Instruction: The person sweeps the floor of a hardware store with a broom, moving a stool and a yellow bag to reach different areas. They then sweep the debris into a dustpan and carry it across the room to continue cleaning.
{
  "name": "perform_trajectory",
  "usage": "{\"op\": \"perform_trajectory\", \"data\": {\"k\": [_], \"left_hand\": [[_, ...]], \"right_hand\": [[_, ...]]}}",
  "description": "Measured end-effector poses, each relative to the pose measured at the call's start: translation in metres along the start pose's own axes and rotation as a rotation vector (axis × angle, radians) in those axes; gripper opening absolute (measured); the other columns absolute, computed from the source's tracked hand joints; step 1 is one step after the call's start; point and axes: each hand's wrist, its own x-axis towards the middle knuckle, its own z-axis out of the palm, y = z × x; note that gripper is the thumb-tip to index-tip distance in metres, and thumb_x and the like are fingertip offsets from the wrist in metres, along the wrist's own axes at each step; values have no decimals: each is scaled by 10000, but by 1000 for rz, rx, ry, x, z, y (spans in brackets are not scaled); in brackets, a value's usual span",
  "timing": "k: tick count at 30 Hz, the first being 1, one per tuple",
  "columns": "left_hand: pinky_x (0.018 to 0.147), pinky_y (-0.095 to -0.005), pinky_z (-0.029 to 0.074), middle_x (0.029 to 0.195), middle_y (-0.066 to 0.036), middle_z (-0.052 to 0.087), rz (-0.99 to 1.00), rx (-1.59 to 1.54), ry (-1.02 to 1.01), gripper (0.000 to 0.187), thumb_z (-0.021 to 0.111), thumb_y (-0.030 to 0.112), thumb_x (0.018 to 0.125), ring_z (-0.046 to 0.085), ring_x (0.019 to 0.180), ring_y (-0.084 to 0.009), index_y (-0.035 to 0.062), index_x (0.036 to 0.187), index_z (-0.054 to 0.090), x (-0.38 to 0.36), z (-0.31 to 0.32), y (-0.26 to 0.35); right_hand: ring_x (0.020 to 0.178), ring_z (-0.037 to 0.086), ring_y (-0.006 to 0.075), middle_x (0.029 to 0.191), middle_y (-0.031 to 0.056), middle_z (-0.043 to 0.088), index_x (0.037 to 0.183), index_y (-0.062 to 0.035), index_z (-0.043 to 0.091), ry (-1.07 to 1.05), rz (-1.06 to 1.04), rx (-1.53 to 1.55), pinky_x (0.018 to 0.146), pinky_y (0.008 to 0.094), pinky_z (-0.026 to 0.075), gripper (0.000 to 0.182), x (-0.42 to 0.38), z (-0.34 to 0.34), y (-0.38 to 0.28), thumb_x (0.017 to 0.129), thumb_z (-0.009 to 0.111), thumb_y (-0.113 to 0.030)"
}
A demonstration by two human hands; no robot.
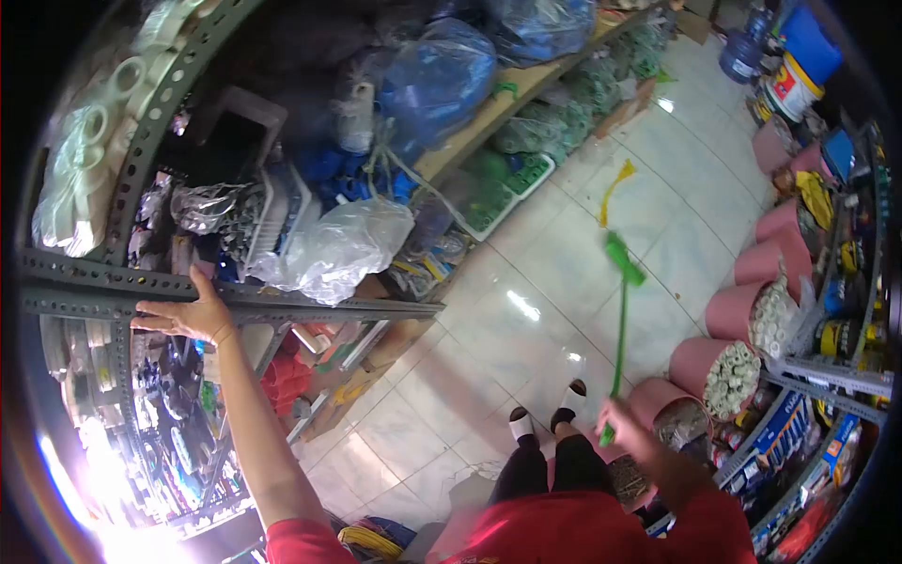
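My left hand (193,310) rests with its fingers spread on the grey perforated metal frame (272,302) of the shelving at the left. Low at the right of my body, my right hand (625,428) is wrapped round the lower end of a green stick (620,343). The stick reaches away from me over the tiled floor. At its far end is a green head (622,258), and a yellow strip (613,193) lies just beyond that.
Shelves at the left hold a clear plastic bag (352,244), blue bags (437,80) and a crate of green parts (507,193). Pink buckets (691,367) line the right side of the pale tiled floor (526,324). A blue water jug (742,56) stands far right.
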Motion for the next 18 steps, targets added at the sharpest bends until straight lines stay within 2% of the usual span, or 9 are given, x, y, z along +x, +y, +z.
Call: {"op": "perform_trajectory", "data": {"k": [5,8,11,12,13,15,16,17,18], "left_hand": [[939,-501,137,1281,-291,-29,-47,-10,-26,943,582,487,640,19,1199,-414,26,1274,57,-2,1,3],[950,-497,109,1288,-275,-34,-58,-13,-25,937,576,486,644,8,1200,-409,20,1273,61,-3,2,5],[949,-507,115,1294,-262,-13,-44,32,4,928,562,502,652,17,1204,-397,-14,1261,88,-5,9,2],[948,-509,121,1291,-266,-3,-50,35,13,930,556,513,653,22,1202,-398,-22,1257,93,-5,10,2],[947,-511,127,1289,-270,6,-61,37,15,933,551,524,654,27,1201,-399,-31,1253,99,-6,10,4],[952,-490,154,1284,-277,7,-48,81,9,927,538,518,672,47,1197,-400,-59,1244,91,-5,10,8],[954,-487,150,1285,-275,2,-63,82,-9,930,531,522,675,43,1200,-392,-58,1245,81,-6,8,12],[957,-484,146,1286,-273,-2,-72,85,-26,932,525,526,679,40,1204,-383,-58,1246,71,-5,8,14],[962,-479,137,1287,-271,-4,-68,81,-25,934,519,529,681,40,1205,-381,-59,1245,64,-4,10,13]], "right_hand": [[390,263,54,489,-50,289,586,-123,324,-528,790,524,379,210,249,234,-36,129,47,781,451,-121],[367,336,66,476,-23,343,648,-38,386,-233,939,425,332,184,260,214,34,193,72,816,423,-164],[386,434,103,467,30,398,576,-43,392,-548,618,290,315,214,353,119,210,214,159,672,455,-11],[418,447,136,525,54,451,585,-6,429,-242,1144,931,317,235,360,103,184,227,60,603,531,-16],[430,454,132,502,33,439,554,-29,414,-3,1022,1101,318,214,366,108,186,227,5,621,498,-23],[431,437,122,531,27,420,561,-58,401,-406,980,1179,323,192,366,129,248,184,-59,672,463,-35],[428,432,114,543,22,410,545,-38,391,-334,837,1031,328,190,371,143,242,169,-113,675,446,-17],[395,414,76,550,20,404,902,79,368,-286,649,1131,296,149,351,197,233,155,-151,737,401,-22],[389,406,75,538,17,397,977,92,315,-196,699,1150,289,150,346,264,237,140,-191,754,385,-30]]}}
